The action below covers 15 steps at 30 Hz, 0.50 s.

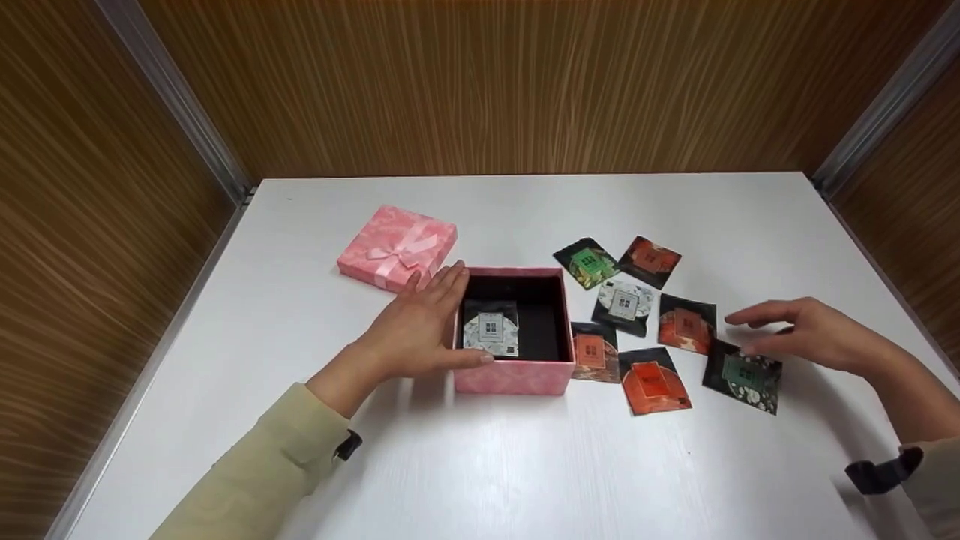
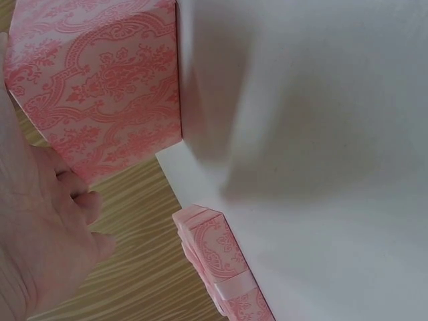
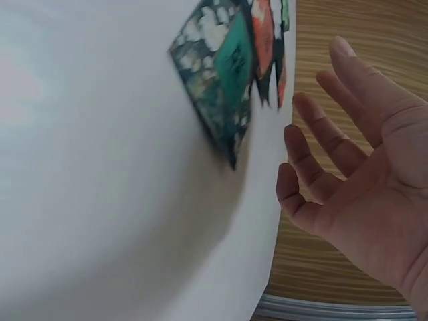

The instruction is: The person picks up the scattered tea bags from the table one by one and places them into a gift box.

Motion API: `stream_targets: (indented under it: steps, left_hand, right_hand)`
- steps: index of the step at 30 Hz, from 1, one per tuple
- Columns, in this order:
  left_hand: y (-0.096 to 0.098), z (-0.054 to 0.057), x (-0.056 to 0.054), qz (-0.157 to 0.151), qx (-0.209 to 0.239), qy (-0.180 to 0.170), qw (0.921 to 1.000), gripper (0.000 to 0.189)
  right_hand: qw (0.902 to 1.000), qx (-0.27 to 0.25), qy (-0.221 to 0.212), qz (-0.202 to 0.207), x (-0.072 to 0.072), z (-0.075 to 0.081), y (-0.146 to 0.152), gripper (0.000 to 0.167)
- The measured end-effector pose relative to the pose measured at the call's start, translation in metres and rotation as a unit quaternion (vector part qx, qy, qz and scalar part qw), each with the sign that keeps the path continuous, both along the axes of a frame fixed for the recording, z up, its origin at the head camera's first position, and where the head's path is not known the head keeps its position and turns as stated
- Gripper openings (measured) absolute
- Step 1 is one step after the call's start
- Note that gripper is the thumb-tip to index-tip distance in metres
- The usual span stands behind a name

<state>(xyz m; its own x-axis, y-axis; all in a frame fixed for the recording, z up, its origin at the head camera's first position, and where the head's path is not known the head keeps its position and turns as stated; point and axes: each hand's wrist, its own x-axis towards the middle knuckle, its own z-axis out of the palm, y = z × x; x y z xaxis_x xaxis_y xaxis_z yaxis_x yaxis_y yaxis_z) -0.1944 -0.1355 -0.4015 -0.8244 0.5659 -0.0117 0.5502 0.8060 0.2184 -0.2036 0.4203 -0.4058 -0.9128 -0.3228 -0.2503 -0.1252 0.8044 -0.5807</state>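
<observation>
A pink box with a black inside stands lidless on the table. My left hand rests along its left side, fingers by the back-left corner and thumb over the front rim. In the left wrist view, the patterned box wall is beside my fingers. A grey-and-white sachet lies inside the box, on the left. At the right, my right hand hovers with loosely bent fingers around a dark green sachet with white flowers. Its thumb overlaps the sachet's top edge in the head view. The right palm holds nothing.
The pink lid with a ribbon bow lies behind the left hand. Several other sachets are spread right of the box, including a green one, a red one and a bright orange one. Wood-grain panels enclose the table.
</observation>
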Motion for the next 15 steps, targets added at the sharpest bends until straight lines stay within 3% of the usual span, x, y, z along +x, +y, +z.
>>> stream_targets:
  steps: [8,15]
  left_hand:
    - [0.001,0.0,0.0,-0.002,0.003,0.002,1.0,0.125]
    - [0.0,-0.001,0.0,-0.002,0.005,0.004,1.0,0.125]
  right_hand:
    - [0.9996,0.008,-0.007,0.026,0.008,-0.021,0.009,0.065]
    - [0.9989,-0.016,-0.032,0.03,0.009,-0.028,0.007,0.082]
